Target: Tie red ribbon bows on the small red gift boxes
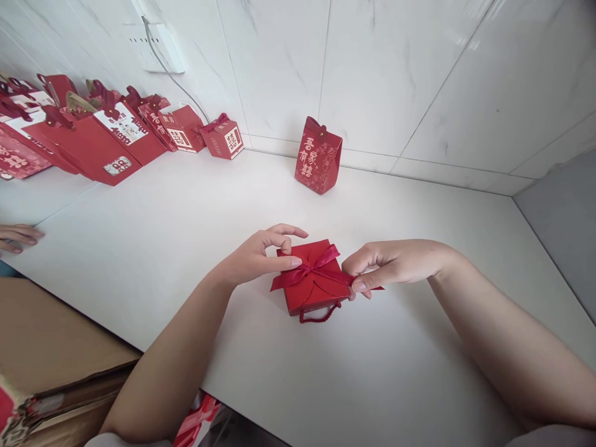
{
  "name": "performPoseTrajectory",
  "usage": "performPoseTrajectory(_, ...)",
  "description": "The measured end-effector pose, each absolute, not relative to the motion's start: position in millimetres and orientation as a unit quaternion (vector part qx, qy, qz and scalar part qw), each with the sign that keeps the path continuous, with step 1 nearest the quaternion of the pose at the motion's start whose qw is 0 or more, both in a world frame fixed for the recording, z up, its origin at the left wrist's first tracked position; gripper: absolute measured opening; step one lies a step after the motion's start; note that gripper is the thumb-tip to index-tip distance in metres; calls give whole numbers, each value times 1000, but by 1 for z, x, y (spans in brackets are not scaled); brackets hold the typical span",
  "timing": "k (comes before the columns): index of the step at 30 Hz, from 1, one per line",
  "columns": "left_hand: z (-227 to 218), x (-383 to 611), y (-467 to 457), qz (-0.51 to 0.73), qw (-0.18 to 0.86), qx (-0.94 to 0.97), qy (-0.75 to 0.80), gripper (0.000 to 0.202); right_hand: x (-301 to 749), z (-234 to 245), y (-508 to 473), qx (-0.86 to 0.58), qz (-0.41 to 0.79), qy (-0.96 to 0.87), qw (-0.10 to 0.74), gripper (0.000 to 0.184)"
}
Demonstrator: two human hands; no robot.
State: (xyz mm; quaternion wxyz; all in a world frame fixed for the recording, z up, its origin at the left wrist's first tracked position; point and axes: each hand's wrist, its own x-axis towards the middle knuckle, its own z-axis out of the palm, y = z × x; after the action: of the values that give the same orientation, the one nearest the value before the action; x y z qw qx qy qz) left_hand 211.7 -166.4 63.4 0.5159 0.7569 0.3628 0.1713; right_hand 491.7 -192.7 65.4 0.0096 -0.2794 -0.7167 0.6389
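A small red gift box (319,298) lies on the white table, with a petal-like folded top and a red rope handle (321,318) hanging toward me. Across its top runs a dark red satin ribbon (328,253) tied in a bow. My left hand (256,251) grips the box at its far left corner, the thumb pressing on the top beside the knot and one finger stretched out past it. Pinched between thumb and fingers of my right hand (388,264) is the ribbon's right tail, just off the box's right edge.
Behind the box a patterned red gift box (319,158) stands upright by the tiled wall. Several red gift bags and boxes (116,133) crowd the back left, below a socket (158,48) with a cable. Another person's hand (18,236) rests at the left. Cardboard (56,335) sits lower left.
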Motion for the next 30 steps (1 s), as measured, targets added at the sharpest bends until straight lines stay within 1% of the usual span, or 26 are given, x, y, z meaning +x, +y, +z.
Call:
performPoseTrajectory(5, 66, 211, -167, 158, 488, 781, 355, 33, 493, 64, -191, -278, 641, -715, 13, 28)
performPoseTrajectory(11, 67, 217, -174, 158, 485, 776, 372, 47, 491, 65, -191, -269, 643, -718, 3, 33)
performPoseTrajectory(16, 70, 218, -178, 158, 461, 785, 381, 47, 487, 67, -192, -300, 615, -729, 30, 40)
performPoseTrajectory(20, 70, 217, -178, 148, 458, 789, 381, 49, 486, 65, -192, -292, 629, -719, 43, 39)
performPoseTrajectory(30, 70, 216, -174, 126, 461, 797, 369, 44, 487, 63, -192, -279, 642, -714, 18, 29)
